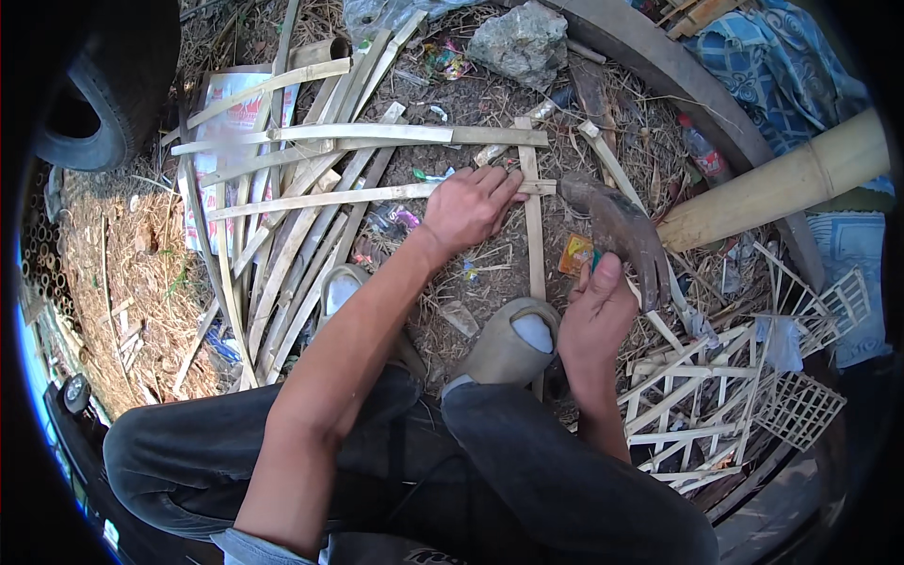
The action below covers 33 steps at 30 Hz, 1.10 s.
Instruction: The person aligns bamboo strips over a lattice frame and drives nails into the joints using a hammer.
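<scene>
Left hand [468,205] pins crossed bamboo slats [533,202] flat on the ground; right hand [596,311] grips a heavy knife [617,226].

Risk: the blade hangs just beside the pinning fingers, so a slip could cut them or shift the joint. Left palm lies flat, fingers spread; right fist is closed on the handle, blade forward.

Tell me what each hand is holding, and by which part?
Right hand grips a dark chopping blade by its handle end. Left hand only presses on a bamboo slat.

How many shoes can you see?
2: a left shoe beside the left forearm, partly hidden by it, and a right shoe beside the right hand.
</scene>
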Available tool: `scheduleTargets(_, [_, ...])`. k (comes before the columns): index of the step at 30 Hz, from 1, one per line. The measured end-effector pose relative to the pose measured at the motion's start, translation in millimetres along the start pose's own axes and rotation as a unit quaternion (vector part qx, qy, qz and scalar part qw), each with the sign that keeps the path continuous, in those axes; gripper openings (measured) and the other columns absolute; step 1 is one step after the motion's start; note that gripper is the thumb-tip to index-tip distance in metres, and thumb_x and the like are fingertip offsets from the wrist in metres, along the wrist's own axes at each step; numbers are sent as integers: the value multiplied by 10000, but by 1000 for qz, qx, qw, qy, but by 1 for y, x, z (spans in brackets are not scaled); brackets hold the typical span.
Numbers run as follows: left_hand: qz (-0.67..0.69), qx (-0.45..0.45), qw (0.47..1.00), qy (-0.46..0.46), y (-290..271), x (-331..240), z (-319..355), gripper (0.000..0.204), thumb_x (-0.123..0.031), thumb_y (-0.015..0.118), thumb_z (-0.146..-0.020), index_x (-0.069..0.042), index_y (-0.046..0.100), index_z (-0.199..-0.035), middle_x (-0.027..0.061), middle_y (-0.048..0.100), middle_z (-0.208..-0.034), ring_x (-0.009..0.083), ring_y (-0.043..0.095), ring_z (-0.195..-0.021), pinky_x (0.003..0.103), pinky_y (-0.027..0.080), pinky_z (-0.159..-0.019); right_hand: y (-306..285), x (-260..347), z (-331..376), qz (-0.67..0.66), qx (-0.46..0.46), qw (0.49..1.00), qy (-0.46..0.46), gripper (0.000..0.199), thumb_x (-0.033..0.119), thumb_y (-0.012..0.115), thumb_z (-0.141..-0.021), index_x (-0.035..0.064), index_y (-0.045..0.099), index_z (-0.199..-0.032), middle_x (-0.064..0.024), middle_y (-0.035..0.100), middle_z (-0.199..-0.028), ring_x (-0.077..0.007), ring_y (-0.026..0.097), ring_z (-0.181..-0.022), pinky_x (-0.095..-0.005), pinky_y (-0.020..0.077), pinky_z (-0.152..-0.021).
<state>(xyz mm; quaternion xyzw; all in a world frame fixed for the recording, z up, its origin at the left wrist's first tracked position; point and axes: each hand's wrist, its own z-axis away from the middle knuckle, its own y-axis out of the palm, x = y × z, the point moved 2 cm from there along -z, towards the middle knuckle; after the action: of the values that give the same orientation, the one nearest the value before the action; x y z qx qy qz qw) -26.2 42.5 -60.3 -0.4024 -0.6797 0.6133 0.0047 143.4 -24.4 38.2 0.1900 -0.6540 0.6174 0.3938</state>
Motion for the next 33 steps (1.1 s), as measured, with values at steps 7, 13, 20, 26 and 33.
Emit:
scheduleTargets(7, [-15,-19,999,21,-2,10,3,287,-234,689,-937,-43,679,-1151,62,635,-892,229,664,-816,371,518,-689,9,11,-8,28,59,998,10,429,308,504,-1100,-77,677,-1176,-345,682,-894,-532,669,-848,-543,511,-724])
scheduleTargets(13, [-7,-7,1000,19,0,2,1,283,-240,684,-943,-47,682,-1150,60,633,-887,234,659,-830,372,510,-703,9,-6,-12,139,144,971,131,489,357,494,-1104,-91,691,-1084,-342,658,-814,-512,670,-814,-537,505,-703])
scheduleTargets(20, [0,5,1000,-23,-12,0,-1,226,-274,657,-977,-55,670,-1032,87,644,-871,264,670,-845,396,528,-727,-23,-18,1,54,42,988,141,502,375,482,-1109,-98,652,-1100,-330,629,-762,-516,636,-751,-547,460,-660])
scheduleTargets(26, [41,146,980,-130,-27,-10,-19,285,-338,639,-1004,-60,685,-1049,172,721,-952,385,720,-848,479,587,-737,-53,-65,10,143,33,977,151,361,292,537,-1085,-59,609,-1042,-295,608,-717,-505,611,-701,-547,436,-643])
scheduleTargets(33, [66,123,977,-162,-21,-6,-13,303,-343,653,-992,-49,717,-1029,159,713,-980,371,709,-931,489,575,-783,-41,-58,23,170,83,954,233,370,264,605,-1055,-89,601,-1166,-263,610,-872,-396,628,-835,-477,488,-794])
